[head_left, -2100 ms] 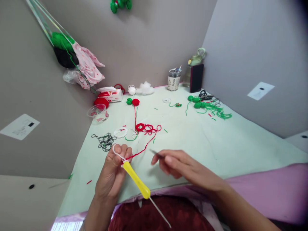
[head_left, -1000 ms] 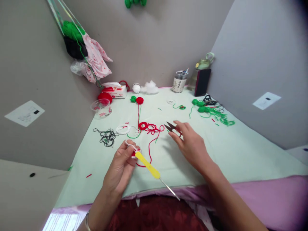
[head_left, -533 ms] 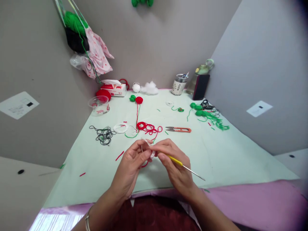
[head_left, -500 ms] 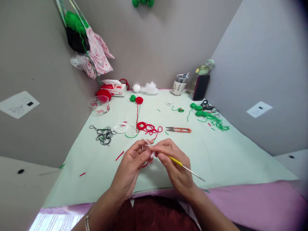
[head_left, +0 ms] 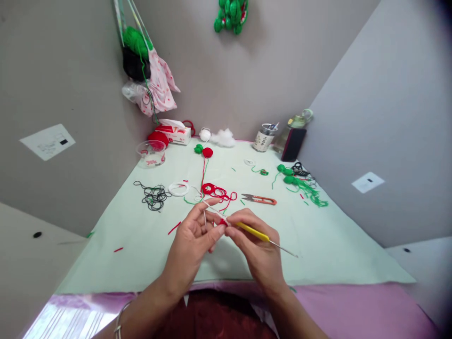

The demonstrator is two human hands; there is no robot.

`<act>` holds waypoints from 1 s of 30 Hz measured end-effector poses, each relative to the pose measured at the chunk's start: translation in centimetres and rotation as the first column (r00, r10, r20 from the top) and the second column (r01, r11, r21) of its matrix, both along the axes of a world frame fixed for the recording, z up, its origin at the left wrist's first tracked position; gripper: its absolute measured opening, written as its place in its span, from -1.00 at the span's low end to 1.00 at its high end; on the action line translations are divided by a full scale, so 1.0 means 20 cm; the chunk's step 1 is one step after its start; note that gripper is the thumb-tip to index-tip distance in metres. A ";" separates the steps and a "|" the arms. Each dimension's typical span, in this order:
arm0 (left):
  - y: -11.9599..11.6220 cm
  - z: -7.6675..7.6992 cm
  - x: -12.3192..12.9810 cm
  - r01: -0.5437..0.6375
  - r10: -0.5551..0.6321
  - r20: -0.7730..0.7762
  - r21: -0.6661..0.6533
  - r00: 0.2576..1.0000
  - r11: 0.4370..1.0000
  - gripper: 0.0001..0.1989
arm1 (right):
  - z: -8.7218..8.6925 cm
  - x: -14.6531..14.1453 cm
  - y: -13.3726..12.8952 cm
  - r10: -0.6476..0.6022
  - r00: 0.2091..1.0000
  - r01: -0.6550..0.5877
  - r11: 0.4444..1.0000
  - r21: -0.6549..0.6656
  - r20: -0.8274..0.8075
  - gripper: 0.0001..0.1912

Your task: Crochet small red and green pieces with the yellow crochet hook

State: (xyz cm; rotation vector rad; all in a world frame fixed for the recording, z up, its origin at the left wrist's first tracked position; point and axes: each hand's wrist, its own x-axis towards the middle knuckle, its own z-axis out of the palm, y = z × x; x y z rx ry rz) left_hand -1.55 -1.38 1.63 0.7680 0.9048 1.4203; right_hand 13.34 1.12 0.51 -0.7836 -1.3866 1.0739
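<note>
A small red and white crochet piece (head_left: 223, 221) is pinched between the thumb and fingers of my left hand (head_left: 197, 235). White yarn (head_left: 213, 207) runs over the raised left index finger to the piece. My right hand (head_left: 257, 240) is closed around a crochet hook (head_left: 256, 232) with a yellow grip, its metal shaft pointing out to the lower right. The right thumb and index fingertips meet at the crochet piece, so the working end is hidden. Just beyond the hands lie a tangle of red yarn (head_left: 226, 194) and a loop of white yarn (head_left: 178, 189).
Orange thread snips (head_left: 259, 199) lie right of the red yarn, a dark yarn tangle (head_left: 154, 197) to the left. Farther back are a clear plastic tub (head_left: 151, 154), a tissue box (head_left: 176, 133), a pen holder (head_left: 264, 138), a phone (head_left: 294, 145) and green crocheted pieces (head_left: 289, 175).
The view has tilted up, showing more of the green hanging piece. The crochet piece has turned, showing more red, and the white yarn is stretched longer over my left index finger.
</note>
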 end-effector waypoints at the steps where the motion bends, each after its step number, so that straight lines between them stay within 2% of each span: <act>1: -0.01 0.01 0.00 0.006 -0.006 0.027 -0.011 1.000 1.000 -0.52 | 0.00 0.00 -0.01 -0.014 1.000 0.013 0.999 -0.049 -0.023 -0.95; 3: -0.01 0.03 0.00 0.058 -0.054 0.106 -0.036 0.993 0.998 -0.51 | 0.01 0.00 -0.01 -0.017 0.995 0.002 0.988 -0.156 -0.097 -0.91; 5: -0.02 0.04 0.00 0.141 -0.128 0.189 -0.057 0.974 0.988 -0.53 | 0.02 -0.01 -0.02 0.019 0.980 -0.070 0.966 -0.251 -0.199 -0.82; 8: -0.01 0.05 -0.01 0.205 -0.174 0.280 -0.085 0.944 0.975 -0.55 | 0.03 -0.02 -0.01 0.063 0.955 -0.156 0.938 -0.311 -0.291 -0.74; 11: 0.00 0.07 0.00 0.167 -0.111 0.344 -0.138 0.933 0.976 -0.54 | 0.04 -0.01 0.01 0.037 0.977 -0.097 0.955 -0.282 -0.212 -0.79; 13: 0.01 0.08 0.00 0.157 -0.087 0.373 -0.163 0.924 0.974 -0.54 | 0.04 -0.01 0.01 0.010 0.992 -0.036 0.978 -0.205 -0.123 -0.87; 17: 0.01 0.10 0.01 0.150 -0.105 0.368 -0.095 0.924 0.984 -0.60 | 0.08 -0.01 0.03 -0.038 0.998 0.035 0.998 -0.047 -0.058 -0.92; 20: 0.02 0.11 0.01 0.133 -0.114 0.321 -0.035 0.940 0.991 -0.63 | 0.11 -0.03 0.04 0.000 0.991 -0.018 0.991 -0.136 -0.133 -0.84; 23: 0.02 0.11 0.00 0.155 -0.137 0.310 -0.033 0.941 0.987 -0.62 | 0.11 -0.05 0.04 0.087 0.955 -0.166 0.949 -0.269 -0.283 -0.78; 25: 0.03 0.11 0.00 0.168 -0.145 0.318 -0.047 0.937 0.985 -0.60 | 0.10 -0.06 0.04 0.102 0.949 -0.192 0.938 -0.289 -0.300 -0.78; 27: 0.03 0.10 0.01 0.165 -0.137 0.322 -0.061 0.937 0.984 -0.57 | 0.09 -0.05 0.04 0.055 0.976 -0.107 0.964 -0.242 -0.213 -0.81; 30: 0.04 0.09 0.02 0.145 -0.117 0.307 -0.068 0.945 0.987 -0.54 | 0.07 -0.02 0.05 -0.034 0.999 0.030 0.994 -0.100 -0.033 -0.89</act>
